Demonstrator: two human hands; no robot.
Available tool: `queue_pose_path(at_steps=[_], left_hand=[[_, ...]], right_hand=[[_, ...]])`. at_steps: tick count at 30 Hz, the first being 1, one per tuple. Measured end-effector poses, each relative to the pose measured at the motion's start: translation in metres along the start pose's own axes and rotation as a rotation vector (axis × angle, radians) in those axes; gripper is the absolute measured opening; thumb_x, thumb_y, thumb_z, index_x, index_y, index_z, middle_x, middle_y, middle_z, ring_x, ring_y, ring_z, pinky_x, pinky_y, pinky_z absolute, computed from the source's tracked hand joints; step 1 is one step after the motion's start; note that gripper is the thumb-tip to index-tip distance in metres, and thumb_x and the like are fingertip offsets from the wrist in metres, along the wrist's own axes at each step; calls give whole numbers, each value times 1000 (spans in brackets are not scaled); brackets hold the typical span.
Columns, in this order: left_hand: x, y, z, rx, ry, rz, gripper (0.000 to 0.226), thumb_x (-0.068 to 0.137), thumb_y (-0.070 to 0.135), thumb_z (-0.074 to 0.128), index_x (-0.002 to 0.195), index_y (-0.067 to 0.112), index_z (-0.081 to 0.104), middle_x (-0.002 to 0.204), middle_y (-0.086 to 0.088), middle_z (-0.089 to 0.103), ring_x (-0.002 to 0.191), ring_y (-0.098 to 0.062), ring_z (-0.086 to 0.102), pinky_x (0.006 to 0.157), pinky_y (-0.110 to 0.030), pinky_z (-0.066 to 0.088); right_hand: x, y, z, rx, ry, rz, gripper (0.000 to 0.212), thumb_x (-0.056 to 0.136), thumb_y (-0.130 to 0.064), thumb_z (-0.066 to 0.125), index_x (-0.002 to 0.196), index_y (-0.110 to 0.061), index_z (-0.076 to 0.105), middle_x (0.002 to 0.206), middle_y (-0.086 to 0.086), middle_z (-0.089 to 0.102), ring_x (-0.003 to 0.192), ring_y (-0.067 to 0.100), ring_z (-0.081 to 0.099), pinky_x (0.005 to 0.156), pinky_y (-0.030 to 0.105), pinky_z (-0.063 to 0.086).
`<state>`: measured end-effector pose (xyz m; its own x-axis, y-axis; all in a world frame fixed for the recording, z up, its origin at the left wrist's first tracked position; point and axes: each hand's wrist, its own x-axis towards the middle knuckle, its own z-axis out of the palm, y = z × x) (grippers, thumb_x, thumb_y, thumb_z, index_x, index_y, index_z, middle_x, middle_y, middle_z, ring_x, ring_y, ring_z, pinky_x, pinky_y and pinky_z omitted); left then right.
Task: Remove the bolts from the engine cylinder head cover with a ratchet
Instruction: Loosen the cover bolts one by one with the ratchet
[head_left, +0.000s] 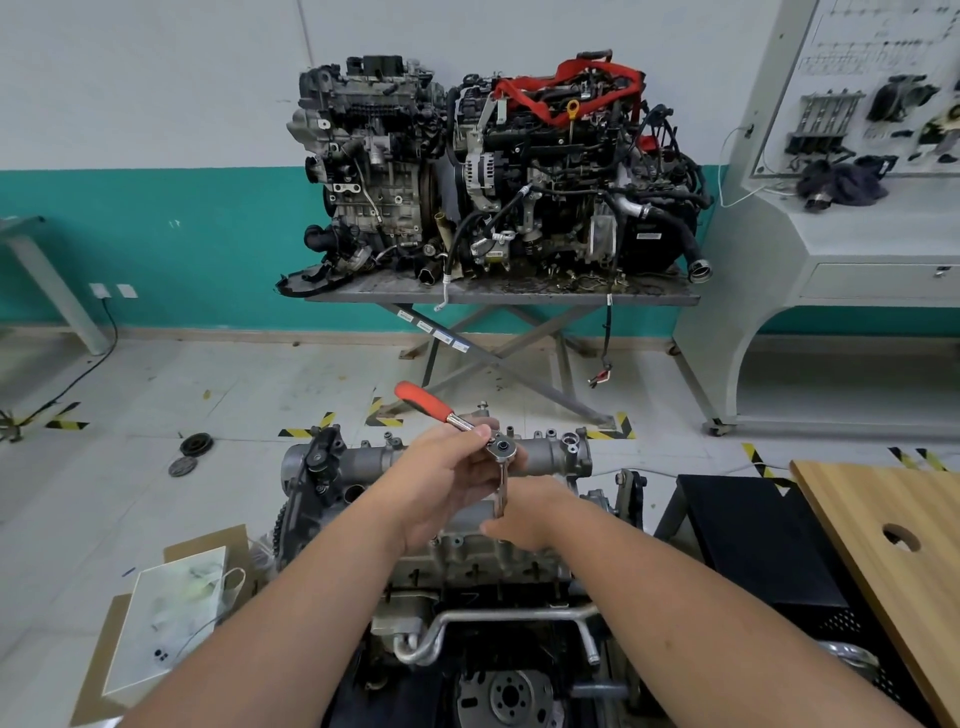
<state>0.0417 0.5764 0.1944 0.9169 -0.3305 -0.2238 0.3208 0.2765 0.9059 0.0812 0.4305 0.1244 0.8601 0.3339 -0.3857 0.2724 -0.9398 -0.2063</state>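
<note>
Left hand (447, 478): fingers curled round the ratchet (470, 431) near its head, red handle tilted up-left. Right hand (524, 514): fingers pinching the extension bar (502, 491) hanging below. Both above the cylinder head cover (467, 540) of the near engine (441, 571)

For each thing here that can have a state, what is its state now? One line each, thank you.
Ratchet: held up over the engine, red handle pointing up-left, extension bar hanging down.
Left hand: grips the ratchet near its head.
Right hand: holds the lower end of the extension bar.
Engine: partly stripped, bolts on top hidden by the hands.
Paper bag: lying flat on cardboard.
</note>
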Motion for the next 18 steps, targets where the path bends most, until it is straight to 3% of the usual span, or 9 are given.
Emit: queue_pose_path(at_steps=[3,5,8,11,13,15,16,18], left_hand=[[5,5,9,144,102,-21,20,104,19,41,113,8,55,81,-11,74,77,-22,71,86,-43,51],[10,11,17,338,188,-33,22,100,22,43,103,7,58,68,-8,70,67,-20,66,84,-45,51],[13,20,27,688,211,-9,20,99,24,41,98,11,56,62,-3,70,66,-22,66,81,-46,55],[17,27,33,1160,167,92,24,102,31,38,86,18,51,67,-2,69,56,-15,60,52,-29,44],[18,27,34,1473,156,212,32,104,35,38,75,23,41,70,1,57,58,-16,50,52,-31,35],[17,21,29,1808,146,423,34,104,41,37,75,23,38,78,5,49,70,-18,49,63,-32,34],[16,16,25,1913,147,569,31,103,43,39,80,22,44,84,7,50,77,-18,51,70,-32,32],[14,5,14,1883,190,836,32,97,45,50,84,18,61,93,4,58,86,-20,57,77,-34,36]], right_hand=[[1,-1,1,-9,7,-10,31,94,-50,53,91,-20,58,91,0,62,91,24,59,76,35,44],[1,-4,0,-18,2,-8,32,94,-49,52,101,-18,59,92,0,61,93,26,58,77,37,45],[1,-4,0,-86,-21,-22,34,97,-49,48,92,-16,55,86,1,53,89,25,52,75,37,42],[2,-3,1,-74,-15,-34,34,97,-48,49,91,-16,54,85,0,51,88,24,54,73,36,41],[1,-3,1,-30,-6,-27,33,96,-47,51,97,-15,58,90,2,59,92,25,58,76,36,45],[0,-3,1,-31,9,-34,34,97,-43,50,106,-13,62,100,5,65,97,26,60,82,38,49],[1,-4,2,-26,25,-39,33,97,-41,50,109,-12,63,104,6,67,98,26,61,83,38,50],[2,-7,1,-9,77,-54,30,98,-36,52,114,-12,62,108,7,67,96,26,62,78,37,50]])
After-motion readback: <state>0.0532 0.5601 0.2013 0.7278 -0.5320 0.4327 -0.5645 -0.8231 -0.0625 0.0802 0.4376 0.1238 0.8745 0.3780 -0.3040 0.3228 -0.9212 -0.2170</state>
